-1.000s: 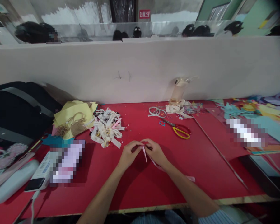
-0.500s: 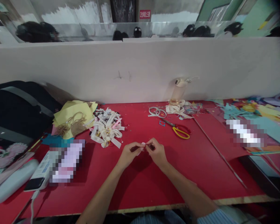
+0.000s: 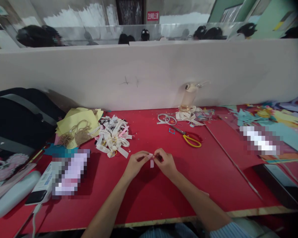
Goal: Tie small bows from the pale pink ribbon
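My left hand (image 3: 135,163) and my right hand (image 3: 165,162) meet over the middle of the red table (image 3: 213,172), fingertips pinched together. Between them they hold a small piece of pale pink ribbon (image 3: 152,162), a short end of which hangs down from the fingers. A heap of white and pink ribbon pieces (image 3: 114,135) lies just beyond my left hand. Yellow-handled scissors (image 3: 188,136) lie beyond my right hand, not touched.
Yellow paper with jute twine (image 3: 76,129) sits left of the heap, by a dark bag (image 3: 17,115). A power bank and white case (image 3: 15,193) lie at front left. A glue bottle (image 3: 190,96), tape rings and coloured paper scraps (image 3: 275,120) line the back right by a white divider.
The long pink ribbon tail that trailed under my right wrist a second ago has been drawn up; only a short end now hangs between my fingers. Both hands stayed in place.
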Demonstrator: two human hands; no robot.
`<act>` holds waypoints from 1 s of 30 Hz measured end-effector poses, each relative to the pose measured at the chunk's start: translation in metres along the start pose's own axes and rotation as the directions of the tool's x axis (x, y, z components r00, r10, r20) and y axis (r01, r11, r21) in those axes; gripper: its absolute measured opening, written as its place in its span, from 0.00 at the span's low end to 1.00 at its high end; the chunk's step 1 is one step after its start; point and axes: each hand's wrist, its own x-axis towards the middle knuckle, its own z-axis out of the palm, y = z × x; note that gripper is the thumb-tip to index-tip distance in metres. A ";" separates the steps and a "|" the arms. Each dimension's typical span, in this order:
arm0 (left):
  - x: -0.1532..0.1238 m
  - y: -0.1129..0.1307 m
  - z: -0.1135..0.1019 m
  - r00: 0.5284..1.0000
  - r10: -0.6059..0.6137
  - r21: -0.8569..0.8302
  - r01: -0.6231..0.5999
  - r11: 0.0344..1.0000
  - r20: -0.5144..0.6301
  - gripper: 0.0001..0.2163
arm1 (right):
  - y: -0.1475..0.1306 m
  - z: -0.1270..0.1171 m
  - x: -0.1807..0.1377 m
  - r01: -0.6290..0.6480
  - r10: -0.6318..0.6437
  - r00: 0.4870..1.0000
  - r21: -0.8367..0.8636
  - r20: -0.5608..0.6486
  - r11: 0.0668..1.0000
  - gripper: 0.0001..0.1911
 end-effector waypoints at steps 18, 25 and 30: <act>0.003 -0.007 0.000 0.998 -0.065 -0.114 0.063 0.991 -0.013 0.08 | 0.002 -0.001 -0.001 0.055 -0.054 0.996 -0.014 0.072 0.998 0.02; 0.006 -0.008 -0.015 0.958 -0.199 -0.578 0.045 0.815 -0.206 0.06 | -0.001 0.000 0.001 0.125 -0.121 0.967 -0.006 0.226 0.992 0.03; 0.005 -0.003 -0.025 0.947 -0.199 -0.714 -0.043 0.699 -0.251 0.07 | -0.002 0.000 0.003 0.136 -0.138 0.954 0.027 0.265 0.990 0.04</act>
